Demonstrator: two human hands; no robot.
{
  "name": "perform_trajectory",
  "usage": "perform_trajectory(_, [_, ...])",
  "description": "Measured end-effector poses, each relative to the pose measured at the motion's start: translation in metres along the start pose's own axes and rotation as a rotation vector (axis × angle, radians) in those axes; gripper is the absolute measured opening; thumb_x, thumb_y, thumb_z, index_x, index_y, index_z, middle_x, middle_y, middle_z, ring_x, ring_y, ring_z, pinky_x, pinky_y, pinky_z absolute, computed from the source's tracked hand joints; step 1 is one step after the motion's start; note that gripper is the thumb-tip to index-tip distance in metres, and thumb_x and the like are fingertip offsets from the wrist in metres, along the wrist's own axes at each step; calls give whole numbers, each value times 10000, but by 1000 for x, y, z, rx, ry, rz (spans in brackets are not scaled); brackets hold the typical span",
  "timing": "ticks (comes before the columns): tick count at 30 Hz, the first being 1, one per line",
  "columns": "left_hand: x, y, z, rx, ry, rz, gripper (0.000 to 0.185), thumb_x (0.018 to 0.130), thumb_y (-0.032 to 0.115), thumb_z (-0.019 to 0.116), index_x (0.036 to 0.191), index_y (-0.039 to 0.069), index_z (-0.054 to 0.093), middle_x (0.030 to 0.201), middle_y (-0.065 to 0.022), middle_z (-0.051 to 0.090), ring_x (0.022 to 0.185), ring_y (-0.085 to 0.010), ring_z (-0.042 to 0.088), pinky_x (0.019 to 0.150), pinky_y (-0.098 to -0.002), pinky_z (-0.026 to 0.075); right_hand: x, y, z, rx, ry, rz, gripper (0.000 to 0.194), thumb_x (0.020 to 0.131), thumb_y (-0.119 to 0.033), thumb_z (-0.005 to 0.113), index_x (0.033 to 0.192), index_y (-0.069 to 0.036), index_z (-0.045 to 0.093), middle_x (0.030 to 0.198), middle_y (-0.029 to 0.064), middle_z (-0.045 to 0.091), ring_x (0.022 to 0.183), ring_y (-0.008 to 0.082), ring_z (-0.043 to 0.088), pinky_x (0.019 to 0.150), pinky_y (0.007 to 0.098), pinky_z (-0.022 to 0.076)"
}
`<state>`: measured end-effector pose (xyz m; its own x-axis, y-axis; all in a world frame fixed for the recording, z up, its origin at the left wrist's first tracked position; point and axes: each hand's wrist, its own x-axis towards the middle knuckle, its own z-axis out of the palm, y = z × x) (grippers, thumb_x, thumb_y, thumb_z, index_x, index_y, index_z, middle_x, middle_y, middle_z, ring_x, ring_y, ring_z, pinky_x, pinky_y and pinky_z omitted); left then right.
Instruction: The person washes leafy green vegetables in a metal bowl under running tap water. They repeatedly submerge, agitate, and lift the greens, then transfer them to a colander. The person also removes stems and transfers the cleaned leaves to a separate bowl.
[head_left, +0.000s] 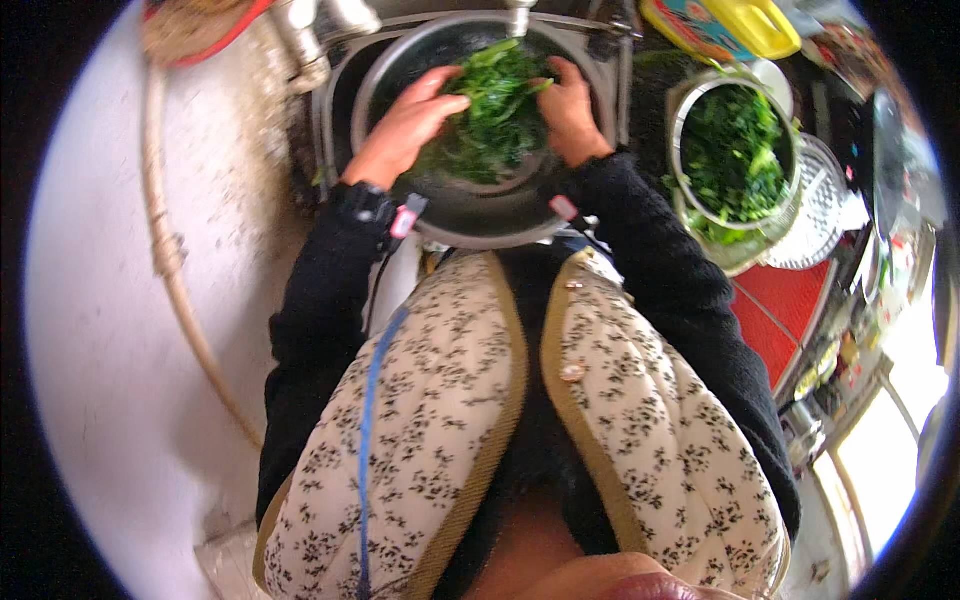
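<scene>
A bunch of leafy greens (495, 105) lies between my two hands, over a wide round metal basin (487, 241) set in the sink. My left hand (412, 120) holds the greens from the left side, thumb and forefinger against them. On the right side my right hand (568, 109) curls around their edge, with a stem by its thumb. Some of the leaves hang low in the basin, blurred as if in water. The tip of a metal faucet (519, 16) stands just above the greens.
To the right, a metal bowl full of greens (731, 154) stands in a larger pale container (739, 259), beside a clear perforated plastic tray (814, 206). A yellow plastic jug (750, 26) is behind them. White pipes (304, 45) and a wall (105, 262) are at the left.
</scene>
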<state>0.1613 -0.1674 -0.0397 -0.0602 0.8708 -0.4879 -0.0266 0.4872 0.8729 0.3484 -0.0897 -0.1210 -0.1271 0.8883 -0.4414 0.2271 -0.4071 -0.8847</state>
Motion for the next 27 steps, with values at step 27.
perform_trajectory(27, [2,-20,5,1331,-87,7,223,802,197,615,877,-3,677,897,-208,648,865,-399,636,741,-476,510,-8,-13,30,-1389,-641,-510,544,804,-194,625,1327,-242,482,1411,130,380,1313,402,326,974,638,316])
